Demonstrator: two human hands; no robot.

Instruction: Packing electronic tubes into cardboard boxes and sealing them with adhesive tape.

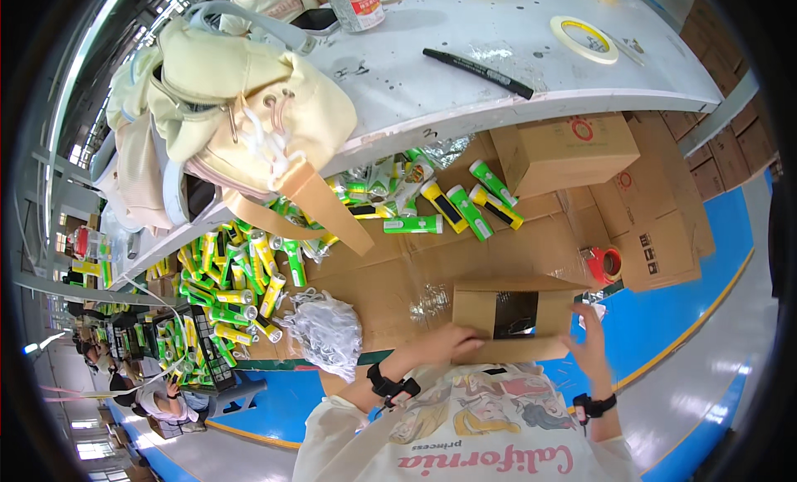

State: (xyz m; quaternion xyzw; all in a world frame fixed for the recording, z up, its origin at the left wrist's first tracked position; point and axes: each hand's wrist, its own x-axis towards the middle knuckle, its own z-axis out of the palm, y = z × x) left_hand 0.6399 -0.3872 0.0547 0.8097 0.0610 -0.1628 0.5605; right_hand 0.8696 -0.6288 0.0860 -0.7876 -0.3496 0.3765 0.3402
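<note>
A small brown cardboard box (476, 309) lies on the cardboard-covered surface close in front of me, with a dark opening between its flaps. My left hand (452, 343) holds its near left edge, fingers drawn together over the cardboard. On the opposite side, my right hand (589, 341) grips the right edge with bent fingers; part of that grip is hidden. Beyond the box lie several green and yellow flashlights (446, 206). A bundle of white cords (322, 331) rests left of my left hand. Past the right side of the box is a red tape dispenser (603, 264).
Many more flashlights (232, 291) are heaped at the left. A closed carton (564, 154) stands under a raised shelf (398, 58), which bears a cream backpack (249, 108), a black marker (477, 73) and a tape roll (584, 39). People sit farther left.
</note>
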